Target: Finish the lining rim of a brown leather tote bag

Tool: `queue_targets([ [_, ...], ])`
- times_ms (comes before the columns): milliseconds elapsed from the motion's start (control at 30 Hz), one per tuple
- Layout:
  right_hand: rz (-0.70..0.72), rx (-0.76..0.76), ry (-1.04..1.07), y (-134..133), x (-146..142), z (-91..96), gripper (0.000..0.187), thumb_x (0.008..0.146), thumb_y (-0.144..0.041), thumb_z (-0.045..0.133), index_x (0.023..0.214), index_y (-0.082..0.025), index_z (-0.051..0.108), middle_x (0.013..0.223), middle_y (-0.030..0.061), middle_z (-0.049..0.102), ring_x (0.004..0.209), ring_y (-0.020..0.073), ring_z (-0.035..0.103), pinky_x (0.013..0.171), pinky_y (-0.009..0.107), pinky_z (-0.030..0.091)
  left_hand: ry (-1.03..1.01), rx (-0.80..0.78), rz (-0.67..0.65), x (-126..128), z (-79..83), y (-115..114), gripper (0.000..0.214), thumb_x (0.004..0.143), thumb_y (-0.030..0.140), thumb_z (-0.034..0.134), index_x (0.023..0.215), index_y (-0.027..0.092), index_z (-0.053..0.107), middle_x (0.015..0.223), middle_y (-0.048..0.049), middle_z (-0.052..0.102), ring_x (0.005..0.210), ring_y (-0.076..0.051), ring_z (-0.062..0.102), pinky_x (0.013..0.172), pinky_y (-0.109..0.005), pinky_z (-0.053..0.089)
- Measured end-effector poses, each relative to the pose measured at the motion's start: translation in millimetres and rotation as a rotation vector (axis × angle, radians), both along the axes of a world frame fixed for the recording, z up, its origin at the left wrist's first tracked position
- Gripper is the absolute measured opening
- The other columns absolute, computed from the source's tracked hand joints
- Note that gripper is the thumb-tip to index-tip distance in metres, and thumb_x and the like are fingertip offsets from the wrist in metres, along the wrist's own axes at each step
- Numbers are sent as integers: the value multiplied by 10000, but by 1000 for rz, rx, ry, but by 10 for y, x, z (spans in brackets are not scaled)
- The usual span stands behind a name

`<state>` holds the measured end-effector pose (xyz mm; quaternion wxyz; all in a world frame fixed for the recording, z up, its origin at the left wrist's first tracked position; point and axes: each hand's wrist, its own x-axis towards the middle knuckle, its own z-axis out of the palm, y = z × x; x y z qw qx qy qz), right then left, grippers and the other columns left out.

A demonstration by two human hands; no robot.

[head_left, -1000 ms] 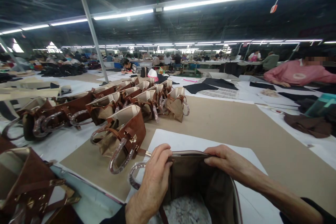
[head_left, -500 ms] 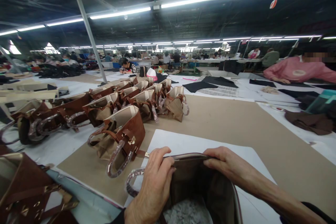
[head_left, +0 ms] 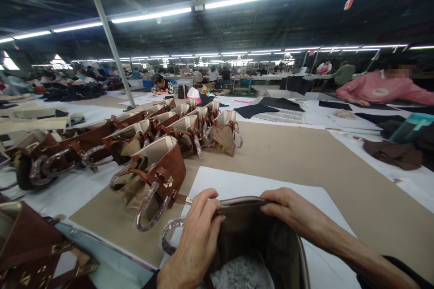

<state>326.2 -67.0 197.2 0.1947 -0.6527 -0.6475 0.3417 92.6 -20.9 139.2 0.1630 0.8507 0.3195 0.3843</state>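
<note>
A handbag [head_left: 285, 246] with a dark brown lining stands open right in front of me, its lower part cut off by the bottom edge of the view. My left hand [head_left: 195, 237] grips its rim on the left, thumb and fingers closed over the edge. On the far right part of the same rim, my right hand [head_left: 288, 205] pinches the edge between thumb and fingers. Crumpled pale filling [head_left: 242, 273] lies inside the bag. A plastic-wrapped handle [head_left: 167, 237] loops out to the left of my left hand.
A brown handbag [head_left: 167, 167] stands just beyond my left hand, with several more in rows behind it. Another bag [head_left: 27, 244] is at the lower left. White paper [head_left: 237, 180] lies on the tan board [head_left: 288, 149]. A person in pink [head_left: 376, 88] works at the right.
Both hands keep their hold on the bag's rim. The whole view has shifted slightly, so the surroundings appear a little further left.
</note>
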Motion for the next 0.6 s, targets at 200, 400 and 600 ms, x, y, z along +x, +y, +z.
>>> queue_targets([
  [200, -6, -15, -14, 18, -54, 72, 161, 766, -267, 465, 650, -186, 541, 613, -25, 500, 592, 137, 436, 541, 233, 315, 70, -155, 25, 44, 131, -1, 192, 778, 72, 484, 891, 214, 421, 1014, -50, 498, 935, -197, 502, 802, -345, 442],
  [400, -3, -9, -23, 36, -60, 77, 150, 745, -238, 456, 661, -179, 565, 603, -22, 487, 582, 134, 426, 535, 232, 308, 115, -99, 100, 100, 161, -50, 164, 752, 64, 492, 783, 204, 413, 896, -40, 519, 833, -212, 496, 718, -357, 432],
  [600, -12, 4, -13, 30, -51, 62, 152, 748, -245, 456, 660, -182, 563, 577, -32, 446, 558, 126, 392, 530, 229, 302, -37, 188, 23, 94, 42, 3, 156, 780, 41, 451, 792, 196, 468, 968, -61, 547, 905, -206, 502, 798, -366, 428],
])
